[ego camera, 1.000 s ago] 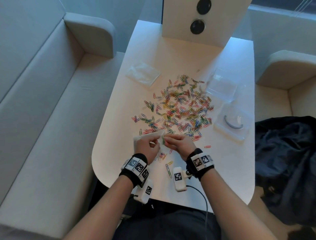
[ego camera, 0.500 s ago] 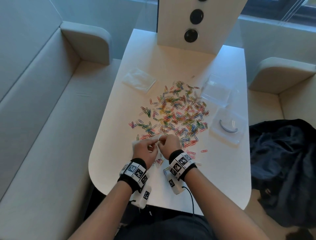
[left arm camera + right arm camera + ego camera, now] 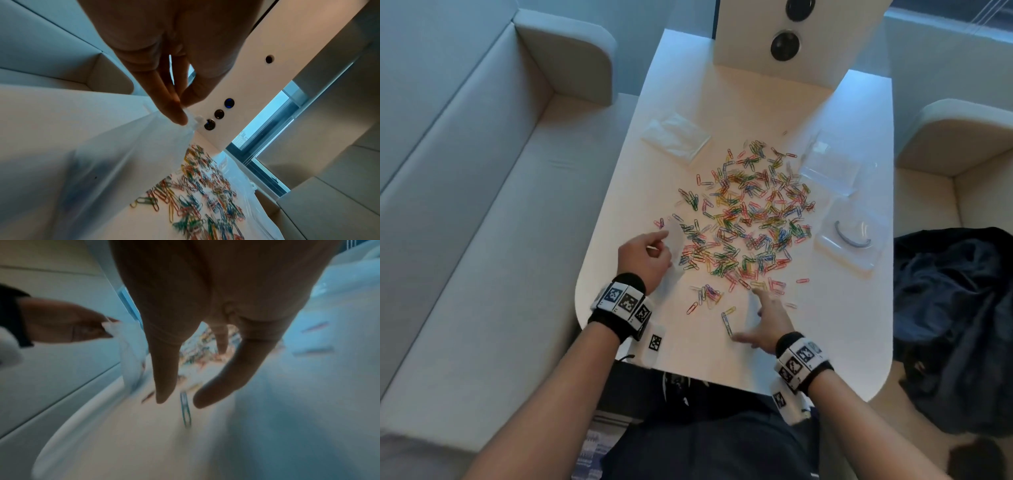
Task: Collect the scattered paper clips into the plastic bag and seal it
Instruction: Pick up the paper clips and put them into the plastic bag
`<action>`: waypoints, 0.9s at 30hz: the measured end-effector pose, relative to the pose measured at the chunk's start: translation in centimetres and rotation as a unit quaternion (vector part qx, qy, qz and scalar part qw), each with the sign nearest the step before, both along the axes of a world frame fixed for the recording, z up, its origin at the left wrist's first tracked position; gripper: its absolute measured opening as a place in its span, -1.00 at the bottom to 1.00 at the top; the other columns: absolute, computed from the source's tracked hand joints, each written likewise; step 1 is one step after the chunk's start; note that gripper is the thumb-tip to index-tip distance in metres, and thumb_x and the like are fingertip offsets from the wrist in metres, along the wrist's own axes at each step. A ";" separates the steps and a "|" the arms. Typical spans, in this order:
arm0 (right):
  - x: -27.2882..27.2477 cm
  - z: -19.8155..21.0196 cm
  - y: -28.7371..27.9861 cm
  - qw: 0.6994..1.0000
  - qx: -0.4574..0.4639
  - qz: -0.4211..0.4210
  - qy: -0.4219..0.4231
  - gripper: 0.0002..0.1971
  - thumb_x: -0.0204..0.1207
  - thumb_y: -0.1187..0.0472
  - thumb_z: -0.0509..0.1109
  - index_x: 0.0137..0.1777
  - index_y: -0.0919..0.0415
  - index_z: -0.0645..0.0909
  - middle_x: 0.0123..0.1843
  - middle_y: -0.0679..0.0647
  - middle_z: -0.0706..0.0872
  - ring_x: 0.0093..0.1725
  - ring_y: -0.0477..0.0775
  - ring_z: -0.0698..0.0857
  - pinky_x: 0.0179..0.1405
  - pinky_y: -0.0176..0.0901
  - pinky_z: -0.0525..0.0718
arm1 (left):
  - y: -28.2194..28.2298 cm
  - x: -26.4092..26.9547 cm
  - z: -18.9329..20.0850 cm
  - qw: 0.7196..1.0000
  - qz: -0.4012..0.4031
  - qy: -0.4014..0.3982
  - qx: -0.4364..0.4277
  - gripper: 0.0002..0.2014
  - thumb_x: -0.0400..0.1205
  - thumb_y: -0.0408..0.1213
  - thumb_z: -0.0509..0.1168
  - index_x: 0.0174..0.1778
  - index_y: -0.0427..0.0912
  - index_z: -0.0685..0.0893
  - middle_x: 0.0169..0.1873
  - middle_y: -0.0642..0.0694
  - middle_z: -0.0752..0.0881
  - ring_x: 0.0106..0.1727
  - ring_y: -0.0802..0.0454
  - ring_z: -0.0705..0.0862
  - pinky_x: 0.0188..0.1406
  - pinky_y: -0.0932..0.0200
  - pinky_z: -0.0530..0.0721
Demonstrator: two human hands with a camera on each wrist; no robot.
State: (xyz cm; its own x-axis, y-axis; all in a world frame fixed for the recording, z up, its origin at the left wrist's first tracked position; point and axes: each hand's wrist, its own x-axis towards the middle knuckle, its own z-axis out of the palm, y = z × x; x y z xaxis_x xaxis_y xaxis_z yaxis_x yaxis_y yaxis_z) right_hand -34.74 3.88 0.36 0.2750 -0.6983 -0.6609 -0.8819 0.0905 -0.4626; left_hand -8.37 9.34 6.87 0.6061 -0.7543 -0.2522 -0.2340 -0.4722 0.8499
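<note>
White counter (image 3: 774, 113) between pale sofas (image 3: 482, 205); colored paper clips (image 3: 750, 219) strewn mid-counter. Left hand (image 3: 645, 255) pinches the plastic bag (image 3: 127, 162) by its top, hanging lengthwise downward. Right hand (image 3: 768, 323), fingers spread, hovers over a blue clip (image 3: 185, 409).

Motion is blurring the scattered coloured wire paper clips (image 3: 203, 352) in the right wrist view; the clear plastic bag (image 3: 123, 162) is running off the frame's near edge.

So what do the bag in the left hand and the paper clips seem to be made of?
Bag: thin, soft plastic, frosted-clear; the table shows through and it drapes from the left hand's pinch.
Paper clips: bent wire, probably metal with a coloured coating; thin loops in many colours.
</note>
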 end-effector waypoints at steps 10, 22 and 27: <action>6.0 -2.7 3.0 0.989 -0.098 -0.025 -0.105 0.01 0.08 0.08 0.78 0.55 0.07 0.37 0.25 0.05 0.38 -0.09 -0.05 0.60 0.17 -0.28 0.65 | 3.2 2.4 1.3 0.999 0.029 -0.009 -0.024 -0.71 0.62 -0.36 0.35 0.26 -0.12 0.74 -0.20 -0.09 0.82 -0.29 0.08 0.83 -0.07 0.23 0.79; 8.9 -4.7 1.6 0.951 -0.255 0.104 -0.139 -0.75 0.49 0.22 0.51 0.15 0.25 0.77 0.12 0.18 0.58 -0.05 0.16 0.65 0.07 0.05 0.74 | 4.8 1.9 1.2 0.999 0.051 0.015 -0.012 -0.71 0.62 -0.37 0.36 0.26 -0.10 0.74 -0.19 -0.10 0.82 -0.27 0.05 0.83 -0.08 0.25 0.78; 7.9 -3.5 -2.1 0.944 -0.270 0.145 -0.126 -0.87 0.50 0.25 0.49 -0.07 0.33 0.79 0.02 0.19 0.71 -0.05 0.15 0.68 0.05 -0.01 0.74 | 4.4 1.6 1.0 0.998 0.052 0.021 -0.008 -0.71 0.62 -0.36 0.37 0.26 -0.10 0.74 -0.20 -0.08 0.81 -0.28 0.04 0.83 -0.05 0.17 0.79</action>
State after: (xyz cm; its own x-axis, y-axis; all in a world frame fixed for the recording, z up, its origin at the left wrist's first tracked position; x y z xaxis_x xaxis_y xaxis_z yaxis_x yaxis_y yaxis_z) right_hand -26.83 1.75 -3.18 0.6074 -0.7854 -0.1192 -0.6894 -0.4466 -0.5703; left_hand -6.80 13.78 7.87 0.6706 -0.6918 -0.2678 -0.1479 -0.4785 0.8655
